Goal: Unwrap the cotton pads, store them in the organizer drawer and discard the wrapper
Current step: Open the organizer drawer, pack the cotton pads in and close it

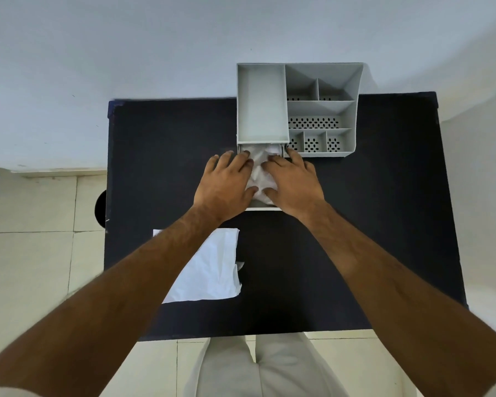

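White pads (259,170) lie in pulled-out drawer (262,208), centre | left hand (226,186), right hand (294,184) flat, fingers spread, pressing pads | wrapper (212,267) lower left, not yet discarded

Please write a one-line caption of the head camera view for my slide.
Both hands, left and right, press cotton pads into the open organizer drawer; wrapper lies on the table.

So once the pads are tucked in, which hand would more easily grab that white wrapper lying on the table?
Probably the left hand. The wrapper lies on the black table directly under the left forearm, while the right hand would have to cross over. Both hands now rest on the pads in the open drawer.
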